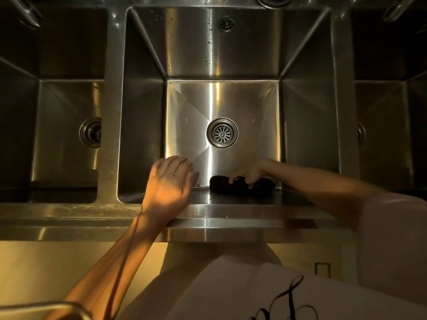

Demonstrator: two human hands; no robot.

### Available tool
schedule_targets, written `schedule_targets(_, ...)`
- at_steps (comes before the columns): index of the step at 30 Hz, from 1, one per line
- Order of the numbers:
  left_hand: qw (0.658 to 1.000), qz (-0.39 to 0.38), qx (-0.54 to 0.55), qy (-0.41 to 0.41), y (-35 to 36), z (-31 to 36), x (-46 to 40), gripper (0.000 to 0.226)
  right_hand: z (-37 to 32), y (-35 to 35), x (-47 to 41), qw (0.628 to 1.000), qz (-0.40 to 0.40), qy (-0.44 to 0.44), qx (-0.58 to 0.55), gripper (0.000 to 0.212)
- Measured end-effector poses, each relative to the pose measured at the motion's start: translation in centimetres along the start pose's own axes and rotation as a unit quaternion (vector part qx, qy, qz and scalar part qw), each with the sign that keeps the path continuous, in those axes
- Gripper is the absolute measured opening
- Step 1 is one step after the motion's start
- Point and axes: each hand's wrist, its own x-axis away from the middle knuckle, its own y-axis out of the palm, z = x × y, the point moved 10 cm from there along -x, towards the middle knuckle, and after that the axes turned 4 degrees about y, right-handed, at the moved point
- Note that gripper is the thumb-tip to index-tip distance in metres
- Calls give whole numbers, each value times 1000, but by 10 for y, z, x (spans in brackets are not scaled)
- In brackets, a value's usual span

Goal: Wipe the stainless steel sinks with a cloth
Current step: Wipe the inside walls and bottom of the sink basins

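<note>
1. Your right hand [248, 173] has its fingers curled over a dark, bunched-up roll of cloth [242, 185], gripping it from above. The cloth sits on the floor of the middle stainless steel sink [307, 116], jammed into the seam where the floor meets the near wall, roughly 5 o'clock from the round slotted drain strainer [222, 133].

2. Your left hand [169, 184] holds nothing, fingers relaxed and slightly spread. It hangs over the front rim at about 7 o'clock from the drain; can't tell if the fingertips actually touch the steel.

3. Looks to me like you're working the near edge of the basin floor. A balled-up cloth only wipes a thin line, so I'd flatten it out a bit under your palm to cover more steel per pass.

4. Run the strokes along the brushed grain, then sweep in toward the drain so gunk ends up there, not in the corners.

5. Don't skip the far wall at 12 o'clock: dark specks and streaks trail down beside the small round overflow grate [227, 24].

6. The left sink [67, 107] at 9 o'clock and the right sink [388, 107] at 3 o'clock sit in shadow, so I can't judge how clean they are.
</note>
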Motion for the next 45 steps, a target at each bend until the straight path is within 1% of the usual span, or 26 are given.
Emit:
schedule_targets(4,1000,-10,0,3,2,2,-1,43,-12,0,57,999,-21,-32,-7,70)
schedule_targets(8,1000,-22,-18,12,7,2,0,41,-26,-3,134,995,-6,-91,-34,66)
schedule_targets(11,999,-25,-20,15,10,0,0,40,-27,-1,170,992,-14,-106,-61,64)
schedule_targets(14,999,-24,-19,19,10,1,0,40,-23,0,162,991,-30,-103,-83,62)
schedule_targets(17,999,-24,-18,17,11,0,1,40,-15,2,117,994,-41,-76,-69,64)
schedule_targets(21,1000,-6,-10,19,7,2,1,40,1,3,50,997,-69,-11,-17,70)
schedule_targets(24,1000,8,-4,20,4,2,1,38,14,3,13,996,-68,34,37,73)
schedule_targets(26,1000,16,-1,21,3,1,0,37,26,5,-3,994,-63,65,53,75)
schedule_targets(29,999,28,-9,31,4,2,1,34,36,8,-6,995,-49,89,19,71)
schedule_targets(32,999,27,-3,36,5,2,1,33,52,11,-2,989,-50,128,-62,58)
schedule_targets(33,999,25,-3,36,5,2,1,33,58,10,1,986,-40,149,-71,59)
schedule_targets(35,999,21,-4,38,6,1,2,34,81,10,14,976,-13,197,-90,76)
schedule_targets(36,999,20,-5,39,6,1,2,35,89,11,21,968,8,214,-130,81)
schedule_targets(37,999,18,-6,40,7,1,2,35,90,10,27,963,24,215,-160,81)
schedule_targets(38,999,16,-8,40,7,1,2,36,88,11,34,960,18,210,-183,76)
schedule_targets(40,999,10,-12,39,7,2,2,38,73,17,52,971,-61,201,-115,66)
schedule_targets(41,999,8,-16,39,7,3,2,38,64,16,63,974,-80,195,-88,64)
schedule_targets(43,999,6,-24,38,7,4,2,39,50,8,85,981,-75,163,-70,57)
schedule_targets(45,999,-1,-31,35,7,4,2,39,37,11,116,988,-89,112,-65,43)
